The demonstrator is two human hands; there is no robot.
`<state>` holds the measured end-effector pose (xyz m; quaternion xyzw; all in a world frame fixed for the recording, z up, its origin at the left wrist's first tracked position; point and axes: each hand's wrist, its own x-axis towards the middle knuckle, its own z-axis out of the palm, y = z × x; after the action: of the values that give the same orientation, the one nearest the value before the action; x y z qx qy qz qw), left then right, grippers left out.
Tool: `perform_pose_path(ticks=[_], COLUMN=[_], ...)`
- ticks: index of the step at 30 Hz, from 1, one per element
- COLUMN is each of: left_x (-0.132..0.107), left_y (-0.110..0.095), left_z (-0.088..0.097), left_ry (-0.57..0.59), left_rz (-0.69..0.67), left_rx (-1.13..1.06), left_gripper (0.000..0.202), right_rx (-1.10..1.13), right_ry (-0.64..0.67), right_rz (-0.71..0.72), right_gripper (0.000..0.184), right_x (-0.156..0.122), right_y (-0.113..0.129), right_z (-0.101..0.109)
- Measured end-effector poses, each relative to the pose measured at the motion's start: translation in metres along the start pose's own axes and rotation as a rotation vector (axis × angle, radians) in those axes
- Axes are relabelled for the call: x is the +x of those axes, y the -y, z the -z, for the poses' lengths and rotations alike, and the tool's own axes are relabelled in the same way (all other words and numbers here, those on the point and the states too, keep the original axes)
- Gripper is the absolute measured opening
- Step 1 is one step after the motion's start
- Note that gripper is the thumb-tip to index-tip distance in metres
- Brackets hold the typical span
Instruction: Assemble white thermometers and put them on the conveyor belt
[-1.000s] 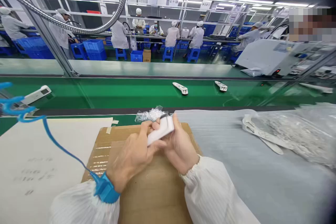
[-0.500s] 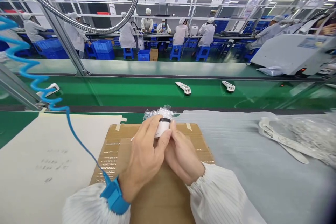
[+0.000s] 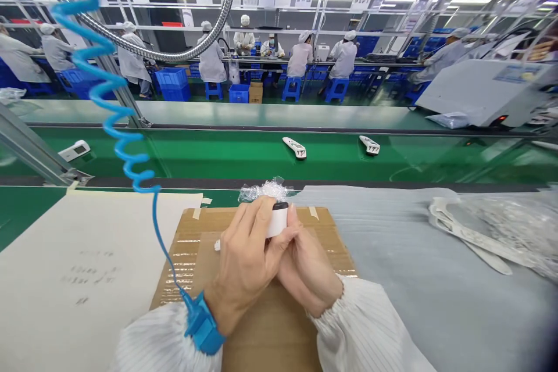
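Over a cardboard sheet (image 3: 265,325), both my hands close around a white handheld device (image 3: 278,222) with a black end pointing away from me. My left hand (image 3: 244,250) wraps it from the left, fingers over its far side. From the right, my right hand (image 3: 305,261) presses against it with the thumb along its side. Most of the device's body is hidden by my palms and fingers. A blue wrist strap (image 3: 204,325) with a coiled blue cord (image 3: 124,136) is on my left wrist. Crumpled clear plastic (image 3: 268,189) lies just beyond my fingers.
White handheld devices (image 3: 294,148) lie on the green conveyor (image 3: 218,154) ahead. White plastic shell parts (image 3: 471,238) and a clear bag (image 3: 514,221) sit on grey foam sheeting (image 3: 392,279) at right. Paper with handwriting (image 3: 52,302) covers the left. Several people work in the background.
My hands have shifted slightly right and toward me with the device, and more of its white side shows. The coiled cord swung right. Devices on the conveyor moved left.
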<state>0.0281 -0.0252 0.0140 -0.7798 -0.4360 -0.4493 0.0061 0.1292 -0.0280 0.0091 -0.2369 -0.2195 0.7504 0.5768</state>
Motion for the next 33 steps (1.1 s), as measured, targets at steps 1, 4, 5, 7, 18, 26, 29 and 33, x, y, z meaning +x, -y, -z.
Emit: perform_pose_path(ticks=[1, 4, 5, 7, 18, 26, 29, 33], left_x=[0.000, -0.004, -0.006, -0.010, 0.005, 0.015, 0.041, 0.089], left_y=[0.002, 0.014, 0.019, 0.029, 0.023, 0.033, 0.067, 0.140], left_z=[0.000, -0.002, -0.003, -0.004, 0.003, 0.009, 0.014, 0.016], left_ry=[0.032, 0.134, 0.157, 0.203, 0.561, 0.554, 0.364, 0.329], left_rz=[-0.004, -0.016, -0.021, -0.021, 1.031, 1.124, 0.978, 0.976], left_rx=[-0.012, -0.036, -0.026, 0.012, -0.961, -1.220, -0.845, -0.259], left_gripper=[0.039, 0.051, 0.054, 0.050, 0.053, 0.039, 0.034, 0.038], right_rx=[-0.005, 0.020, 0.048, 0.122, -0.195, -0.484, -0.563, -0.591], right_ry=[0.009, 0.033, 0.043, 0.052, -0.027, -0.136, -0.297, -0.314], right_rz=[0.001, -0.006, -0.010, 0.009, 0.199, 0.248, 0.232, 0.251], right_gripper=[0.034, 0.039, 0.039, 0.035, 0.037, 0.044, 0.045, 0.042], right_x=[0.001, 0.006, 0.008, 0.011, 0.014, 0.019, 0.023, 0.027], right_y=[0.002, 0.012, 0.016, 0.024, 0.025, 0.019, 0.018, 0.017], right_z=[0.002, 0.010, 0.013, 0.017, 0.021, 0.034, 0.043, 0.049])
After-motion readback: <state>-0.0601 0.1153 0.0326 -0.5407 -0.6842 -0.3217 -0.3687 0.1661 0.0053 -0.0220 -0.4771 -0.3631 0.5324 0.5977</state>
